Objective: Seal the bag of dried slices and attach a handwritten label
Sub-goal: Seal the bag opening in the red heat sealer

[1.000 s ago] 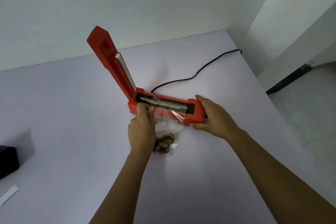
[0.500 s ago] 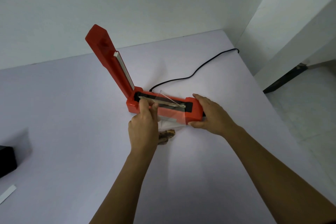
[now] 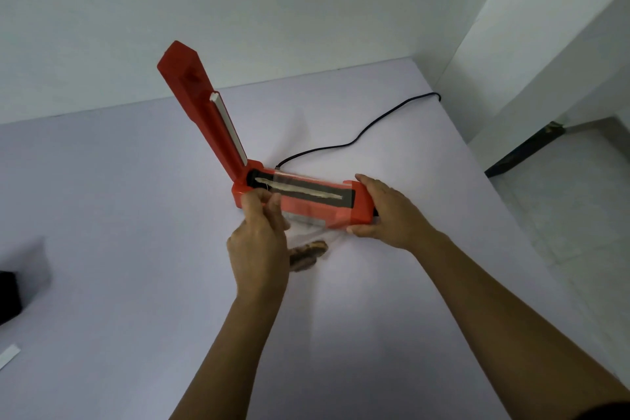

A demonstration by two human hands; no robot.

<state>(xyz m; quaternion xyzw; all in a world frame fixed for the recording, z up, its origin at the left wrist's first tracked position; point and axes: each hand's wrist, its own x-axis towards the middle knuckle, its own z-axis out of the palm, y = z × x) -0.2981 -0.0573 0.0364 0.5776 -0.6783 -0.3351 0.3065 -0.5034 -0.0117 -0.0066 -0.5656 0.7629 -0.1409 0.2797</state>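
A red heat sealer (image 3: 359, 206) stands on the white table (image 3: 119, 215) with its lid arm (image 3: 201, 109) raised. A clear plastic bag (image 3: 308, 210) lies with its open end draped over the sealer's black sealing strip. Brown dried slices (image 3: 306, 254) sit in the bag's bottom on the table, in front of the sealer. My left hand (image 3: 260, 239) pinches the bag's left edge at the sealer's left end. My right hand (image 3: 388, 211) grips the sealer's right end and the bag's right edge.
A black power cord (image 3: 358, 136) runs from the sealer's back to the table's far right corner. A black box (image 3: 8, 295) sits at the left edge, with a white paper strip (image 3: 8, 355) in front of it. Walls close off the back and right.
The bag's open end has been drawn further across the sealing strip, and it now covers the sealer's front. The dried slices slid closer to the sealer. The lid arm stayed up.
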